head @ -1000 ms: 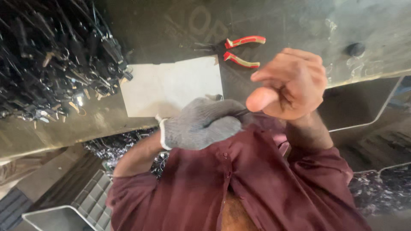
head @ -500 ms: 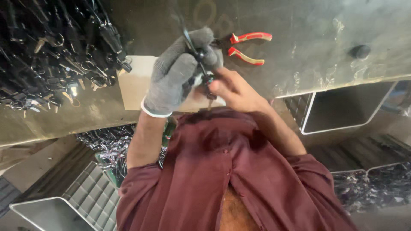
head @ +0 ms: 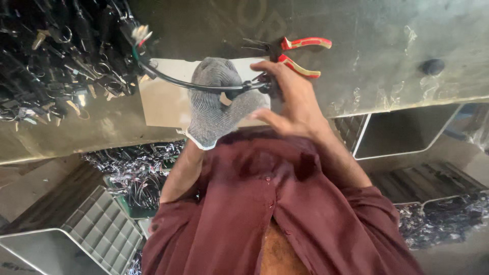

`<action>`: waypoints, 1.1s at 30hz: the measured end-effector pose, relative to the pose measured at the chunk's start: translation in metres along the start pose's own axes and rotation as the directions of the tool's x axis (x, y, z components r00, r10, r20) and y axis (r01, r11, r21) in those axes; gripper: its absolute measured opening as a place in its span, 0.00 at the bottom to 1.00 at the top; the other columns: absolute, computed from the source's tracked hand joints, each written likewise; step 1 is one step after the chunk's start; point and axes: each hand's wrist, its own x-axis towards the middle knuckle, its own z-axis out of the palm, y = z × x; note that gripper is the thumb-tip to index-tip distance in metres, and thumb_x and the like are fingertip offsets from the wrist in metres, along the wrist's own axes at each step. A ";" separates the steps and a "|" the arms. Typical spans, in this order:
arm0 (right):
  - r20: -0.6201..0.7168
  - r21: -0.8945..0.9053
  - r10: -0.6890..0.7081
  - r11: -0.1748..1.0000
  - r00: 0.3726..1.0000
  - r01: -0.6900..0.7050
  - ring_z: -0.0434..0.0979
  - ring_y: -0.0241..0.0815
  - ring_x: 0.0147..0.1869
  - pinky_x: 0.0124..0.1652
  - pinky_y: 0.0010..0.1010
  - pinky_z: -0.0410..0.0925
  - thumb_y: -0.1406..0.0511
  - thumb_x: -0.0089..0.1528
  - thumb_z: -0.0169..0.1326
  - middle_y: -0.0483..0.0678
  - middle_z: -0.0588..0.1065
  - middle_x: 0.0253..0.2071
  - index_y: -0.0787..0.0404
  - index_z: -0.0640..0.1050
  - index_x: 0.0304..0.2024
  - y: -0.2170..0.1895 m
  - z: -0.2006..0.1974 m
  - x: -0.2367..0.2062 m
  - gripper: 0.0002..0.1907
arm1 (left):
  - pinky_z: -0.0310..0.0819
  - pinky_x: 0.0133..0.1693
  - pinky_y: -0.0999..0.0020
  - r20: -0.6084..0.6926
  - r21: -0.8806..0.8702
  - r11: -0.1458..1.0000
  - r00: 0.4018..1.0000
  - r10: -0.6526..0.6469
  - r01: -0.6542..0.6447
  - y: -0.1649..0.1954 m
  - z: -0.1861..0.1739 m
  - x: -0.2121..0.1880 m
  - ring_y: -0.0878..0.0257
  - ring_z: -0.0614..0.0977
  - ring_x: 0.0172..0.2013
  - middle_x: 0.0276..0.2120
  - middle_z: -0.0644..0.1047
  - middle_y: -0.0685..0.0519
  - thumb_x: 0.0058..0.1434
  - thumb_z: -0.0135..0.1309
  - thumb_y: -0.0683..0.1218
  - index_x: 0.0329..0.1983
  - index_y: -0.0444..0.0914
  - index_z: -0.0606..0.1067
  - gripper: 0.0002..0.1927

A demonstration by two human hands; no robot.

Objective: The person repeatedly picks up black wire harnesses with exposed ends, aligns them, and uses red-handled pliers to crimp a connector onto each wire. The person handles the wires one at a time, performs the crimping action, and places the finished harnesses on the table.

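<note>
A thin black insulated cable [head: 196,84] runs in a shallow curve between my hands, held above the bench; its near end sits in a dark connector lump [head: 235,93] pinched against my grey knitted glove [head: 216,102]; from there it sweeps left and up, its far end finishing in a small pale plug with green and red wire tips [head: 139,34], raised over the dark heap of similar cables; the sheath looks smooth, glossy and unkinked along its whole visible length.

Left hand [head: 218,102] in a grey knit glove is fisted; the bare right hand [head: 290,99] pinches just beside that grip, forearms raised.
</note>
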 end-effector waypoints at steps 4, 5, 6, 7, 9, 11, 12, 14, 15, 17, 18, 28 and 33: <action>0.107 0.080 0.074 0.993 0.992 -0.083 0.69 0.52 0.53 0.55 0.39 0.64 0.61 0.70 0.46 0.58 0.67 0.50 0.69 0.67 0.64 0.007 -0.004 -0.005 0.24 | 0.71 0.48 0.62 -0.008 -0.205 0.977 0.998 0.057 -0.058 0.004 -0.004 0.006 0.55 0.77 0.44 0.43 0.72 0.47 0.61 0.65 0.47 0.44 0.42 0.74 0.13; 0.075 0.078 0.054 0.995 0.996 -0.060 0.69 0.51 0.54 0.57 0.37 0.65 0.59 0.73 0.45 0.57 0.68 0.53 0.68 0.68 0.64 0.011 -0.002 -0.006 0.22 | 0.72 0.48 0.64 -0.016 -0.330 0.944 1.000 -0.007 0.001 0.005 -0.005 0.007 0.57 0.77 0.46 0.46 0.73 0.49 0.61 0.65 0.49 0.48 0.41 0.73 0.17; 0.044 0.075 0.033 0.997 0.998 -0.036 0.70 0.50 0.55 0.58 0.36 0.65 0.58 0.76 0.44 0.56 0.68 0.55 0.66 0.69 0.63 0.015 0.000 -0.008 0.21 | 0.72 0.49 0.66 -0.015 -0.450 0.891 0.997 -0.073 0.058 0.006 -0.006 0.008 0.59 0.76 0.48 0.49 0.74 0.50 0.61 0.65 0.50 0.52 0.40 0.71 0.21; 0.030 0.077 0.039 0.996 0.999 -0.041 0.70 0.50 0.55 0.58 0.35 0.65 0.57 0.76 0.45 0.56 0.69 0.55 0.66 0.69 0.63 0.018 0.002 -0.009 0.21 | 0.73 0.49 0.68 -0.009 -0.561 0.821 0.990 -0.138 0.109 0.006 -0.006 0.008 0.61 0.76 0.50 0.52 0.75 0.51 0.61 0.65 0.52 0.57 0.39 0.70 0.26; 0.009 0.084 0.047 0.995 0.999 -0.048 0.71 0.50 0.55 0.57 0.35 0.66 0.55 0.77 0.47 0.56 0.69 0.55 0.67 0.68 0.62 0.023 0.006 -0.012 0.22 | 0.77 0.53 0.64 0.058 -0.604 0.788 0.993 -0.105 0.119 0.005 -0.007 0.007 0.57 0.80 0.52 0.50 0.78 0.49 0.64 0.67 0.43 0.52 0.37 0.75 0.17; -0.024 0.068 0.106 0.992 0.994 -0.105 0.72 0.49 0.53 0.56 0.35 0.66 0.56 0.75 0.49 0.54 0.70 0.52 0.66 0.69 0.61 0.026 0.008 -0.015 0.21 | 0.79 0.54 0.61 0.079 -0.601 0.785 0.989 -0.128 0.149 0.003 -0.006 0.002 0.56 0.82 0.51 0.48 0.80 0.47 0.63 0.68 0.37 0.48 0.35 0.77 0.13; -0.041 0.060 0.136 0.989 0.990 -0.133 0.72 0.49 0.52 0.55 0.36 0.67 0.57 0.74 0.50 0.54 0.71 0.50 0.66 0.70 0.61 0.026 0.008 -0.016 0.21 | 0.80 0.52 0.61 0.063 -0.577 0.799 0.984 -0.167 0.172 0.003 -0.005 0.000 0.56 0.82 0.49 0.46 0.80 0.47 0.60 0.68 0.35 0.46 0.34 0.78 0.13; -0.059 0.044 0.103 0.994 0.993 -0.100 0.73 0.51 0.55 0.58 0.38 0.67 0.59 0.75 0.50 0.55 0.71 0.52 0.66 0.70 0.61 0.026 0.008 -0.016 0.19 | 0.81 0.51 0.61 0.005 -0.564 0.807 0.978 -0.207 0.174 0.003 -0.001 -0.006 0.57 0.83 0.47 0.44 0.80 0.47 0.57 0.70 0.33 0.43 0.33 0.78 0.14; -0.068 0.035 0.087 0.996 0.994 -0.084 0.73 0.51 0.57 0.59 0.39 0.67 0.60 0.75 0.51 0.56 0.71 0.53 0.66 0.70 0.61 0.027 0.008 -0.016 0.18 | 0.81 0.51 0.61 -0.032 -0.578 0.802 0.978 -0.207 0.151 0.002 0.002 -0.009 0.57 0.83 0.47 0.43 0.80 0.48 0.56 0.71 0.32 0.42 0.33 0.78 0.14; -0.064 0.022 0.039 0.999 0.997 -0.038 0.72 0.51 0.57 0.59 0.38 0.67 0.62 0.75 0.52 0.56 0.72 0.53 0.66 0.70 0.61 0.028 0.008 -0.014 0.17 | 0.82 0.50 0.61 -0.085 -0.574 0.809 0.973 -0.213 0.127 0.003 0.006 -0.013 0.58 0.83 0.46 0.42 0.80 0.49 0.55 0.72 0.32 0.40 0.33 0.78 0.15; -0.060 0.016 0.013 1.000 0.998 -0.012 0.72 0.51 0.57 0.59 0.38 0.67 0.63 0.74 0.52 0.56 0.72 0.53 0.66 0.70 0.61 0.028 0.008 -0.014 0.17 | 0.83 0.50 0.62 -0.103 -0.556 0.821 0.970 -0.221 0.128 0.004 0.008 -0.015 0.58 0.84 0.45 0.42 0.80 0.49 0.54 0.72 0.31 0.40 0.32 0.78 0.15; 0.011 0.248 0.120 0.961 0.993 -0.119 0.73 0.41 0.52 0.54 0.31 0.68 0.56 0.76 0.50 0.51 0.72 0.49 0.70 0.70 0.62 0.037 0.011 -0.024 0.24 | 0.83 0.39 0.68 -0.012 -0.775 0.531 0.833 -0.554 0.342 0.007 0.021 -0.017 0.62 0.84 0.38 0.42 0.81 0.47 0.63 0.65 0.31 0.50 0.33 0.74 0.16; 0.064 0.349 0.175 0.918 0.982 -0.187 0.74 0.37 0.50 0.52 0.30 0.69 0.47 0.73 0.48 0.49 0.72 0.47 0.69 0.70 0.61 0.041 0.011 -0.027 0.32 | 0.84 0.41 0.65 0.018 -0.818 0.453 0.803 -0.596 0.354 0.007 0.022 -0.015 0.61 0.84 0.41 0.43 0.79 0.48 0.62 0.66 0.31 0.49 0.33 0.73 0.16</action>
